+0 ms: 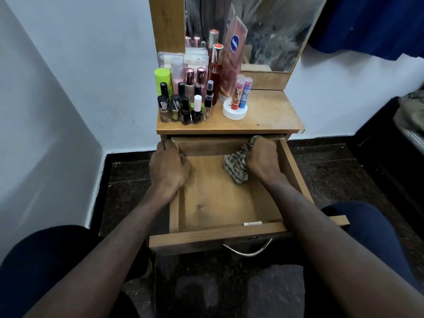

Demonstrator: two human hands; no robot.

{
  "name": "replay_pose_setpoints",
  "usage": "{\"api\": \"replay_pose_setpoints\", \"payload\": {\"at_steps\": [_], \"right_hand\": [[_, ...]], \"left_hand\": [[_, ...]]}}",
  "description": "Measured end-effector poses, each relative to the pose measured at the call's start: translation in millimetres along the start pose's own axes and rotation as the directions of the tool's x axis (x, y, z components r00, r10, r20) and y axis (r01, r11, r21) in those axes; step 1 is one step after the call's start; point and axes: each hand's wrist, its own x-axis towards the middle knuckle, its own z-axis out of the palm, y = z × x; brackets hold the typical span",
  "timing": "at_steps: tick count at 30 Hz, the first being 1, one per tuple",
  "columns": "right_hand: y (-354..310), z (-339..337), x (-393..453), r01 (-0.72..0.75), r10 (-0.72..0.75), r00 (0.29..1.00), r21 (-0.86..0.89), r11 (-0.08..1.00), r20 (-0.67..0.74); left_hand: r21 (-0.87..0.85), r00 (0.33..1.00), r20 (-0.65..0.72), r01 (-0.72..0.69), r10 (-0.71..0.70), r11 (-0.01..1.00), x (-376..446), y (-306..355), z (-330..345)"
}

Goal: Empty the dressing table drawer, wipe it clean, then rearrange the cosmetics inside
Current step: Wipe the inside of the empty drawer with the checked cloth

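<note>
Looking down from the head camera, the drawer (213, 193) is pulled well out of the dressing table (270, 115) and there's nothing left in it, so my guess is we're in the wiping part of the job. All the cosmetics (183, 97) are parked up on the tabletop, bunched at the left back by the mirror (263, 31), with a white jar (234, 111) carrying two lip balm tubes just beside them. Makes sense, it keeps them out of the way but within reach for putting back later.

The right hand (261, 157) is in the far right corner of the drawer, fingers curled tight round a patterned cloth (236, 166) that's bunched up and pressed onto the drawer floor. The left hand (168, 166) sits at the left wall of the drawer near the back, fingers curled over that edge, probably bracing the drawer so it doesn't slide while the other hand scrubs. Can't see the fingertips themselves, they're tucked under.

There's a small latch bit (252, 223) inside the front wall and a metal handle (247, 250) hanging outside.
</note>
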Motion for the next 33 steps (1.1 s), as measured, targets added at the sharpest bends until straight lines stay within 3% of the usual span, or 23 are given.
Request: {"api": "replay_pose_setpoints", "payload": {"at_steps": [3, 9, 17, 24, 27, 30, 33], "right_hand": [[9, 4, -1, -0.041, 0.047, 0.995, -0.062, 0.997, 0.091], [17, -6, -2, -0.111, 0.096, 0.975, -0.064, 0.992, -0.200], [-7, 21, -5, -0.016, 0.016, 1.000, 0.011, 1.000, 0.007], [-73, 54, -23, 0.256, -0.247, 0.949, -0.021, 0.967, 0.196], [-93, 59, -33, 0.355, -0.340, 0.917, -0.040, 0.934, 0.207], [-82, 45, -33, 0.327, -0.300, 0.938, -0.159, 0.931, 0.175], [-53, 24, -24, 0.174, -0.162, 0.983, -0.145, 0.974, 0.093]], "left_hand": [[0.016, 1.000, 0.008, 0.007, -0.007, 1.000, -2, -2, 0], [0.004, 1.000, 0.012, 0.001, -0.001, 1.000, -3, -4, 3], [-0.046, 0.998, -0.066, -0.002, -0.001, 0.999, -2, -7, 4], [-0.045, 0.996, -0.090, 0.018, -0.022, 0.999, 2, -5, 6], [-0.040, 0.996, -0.092, 0.015, -0.019, 0.999, 2, -6, 6], [-0.050, 0.995, -0.099, 0.001, -0.006, 0.999, 0, -7, 9], [-0.061, 0.994, -0.105, -0.020, 0.014, 0.998, -1, -9, 9]]}}
